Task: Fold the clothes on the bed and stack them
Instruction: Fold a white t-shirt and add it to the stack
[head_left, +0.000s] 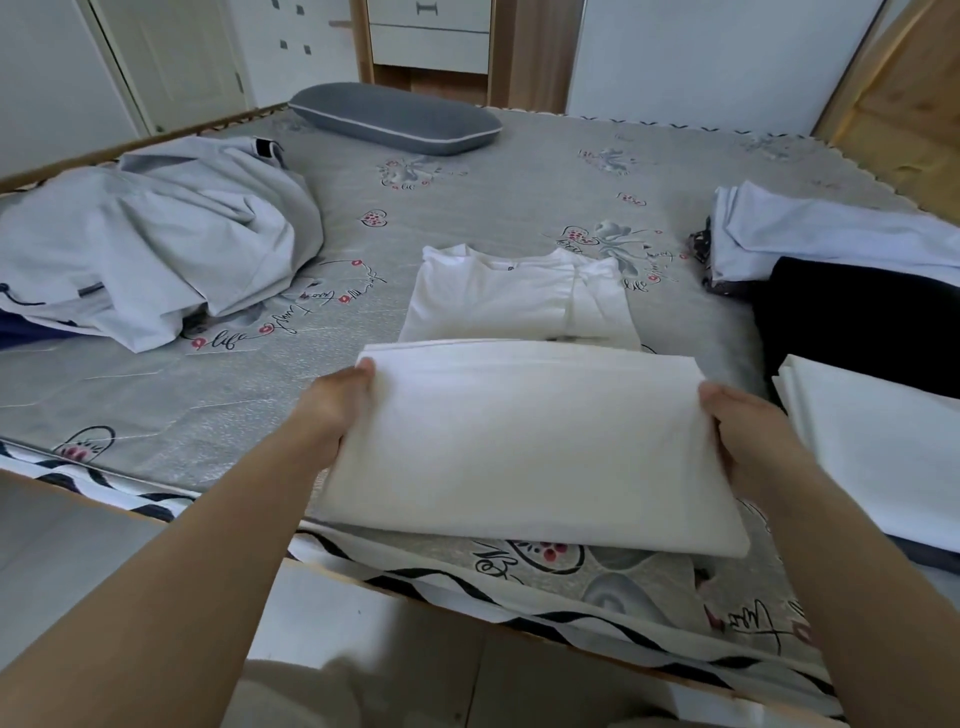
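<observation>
On the bed (467, 208), both hands' fingers grip the white shirt (524, 441) (long axis left-right).

2 hands (545, 421) grip a white shirt (530, 447) (half folded) on the bed (467, 187).

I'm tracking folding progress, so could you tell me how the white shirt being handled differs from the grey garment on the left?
The white shirt lies smooth and partly folded, gripped by the left hand and right hand; the grey garment sits crumpled and untouched. The shirt is at the near edge; the grey one lies farther back. Both rest on the bed.
</observation>
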